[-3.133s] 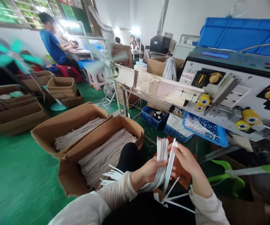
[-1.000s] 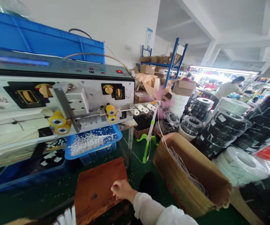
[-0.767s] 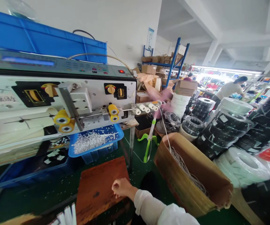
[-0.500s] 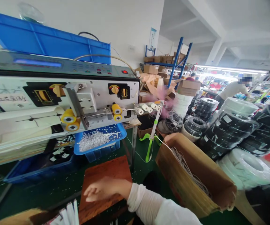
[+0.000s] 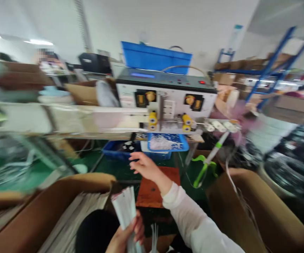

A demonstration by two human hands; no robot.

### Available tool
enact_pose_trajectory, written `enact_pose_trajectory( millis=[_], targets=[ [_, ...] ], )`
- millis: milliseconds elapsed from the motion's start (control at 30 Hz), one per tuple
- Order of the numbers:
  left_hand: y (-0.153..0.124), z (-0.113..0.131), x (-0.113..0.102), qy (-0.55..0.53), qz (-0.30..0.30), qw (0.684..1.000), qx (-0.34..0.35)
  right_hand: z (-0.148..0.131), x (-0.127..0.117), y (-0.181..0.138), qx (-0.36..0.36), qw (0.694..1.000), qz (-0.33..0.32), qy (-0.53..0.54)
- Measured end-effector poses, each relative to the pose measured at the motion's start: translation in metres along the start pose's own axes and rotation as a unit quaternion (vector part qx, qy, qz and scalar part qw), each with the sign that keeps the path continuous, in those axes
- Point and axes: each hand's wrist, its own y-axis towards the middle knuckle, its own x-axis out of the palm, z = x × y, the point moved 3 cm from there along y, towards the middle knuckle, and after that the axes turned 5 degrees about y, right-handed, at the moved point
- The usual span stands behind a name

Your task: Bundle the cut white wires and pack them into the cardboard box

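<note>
My left hand (image 5: 127, 236) is closed round a bundle of white cut wires (image 5: 125, 210), held upright near the bottom edge. My right hand (image 5: 146, 166) is stretched forward with fingers apart and nothing in it, above the rust-brown board (image 5: 154, 189). It points toward the blue tray of white bits (image 5: 168, 142) under the wire-cutting machine (image 5: 165, 102). The whole picture is smeared by motion.
A cardboard box of grey-white wires (image 5: 62, 214) lies at the lower left. Another cardboard box (image 5: 249, 207) with wire feeding out stands at the right. A green and white stand (image 5: 207, 165) is beside the machine. A long white trough (image 5: 70, 117) runs left. Blue shelving (image 5: 273, 63) is behind.
The view has swung left and pulled back. My right hand has lifted off the board and reached forward, fingers opening. My left hand with the wire bundle has come into view.
</note>
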Motion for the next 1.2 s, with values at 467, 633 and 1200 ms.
enact_pose_trajectory(
  millis=[467, 633, 1200],
  targets=[
    [-0.005, 0.003, 0.012, -0.062, -0.053, 0.994, 0.067, -0.018, -0.003, 0.047, -0.031, 0.955, 0.172, 0.238],
    [-0.005, 0.005, 0.011, -0.074, -0.049, 0.994, 0.068, -0.026, -0.005, 0.074, -0.038, 0.937, 0.238, 0.252],
    [-0.009, 0.009, 0.007, -0.083, -0.033, 0.991, 0.096, -0.059, 0.002, 0.111, -0.11, 0.931, 0.297, 0.184]
  ],
)
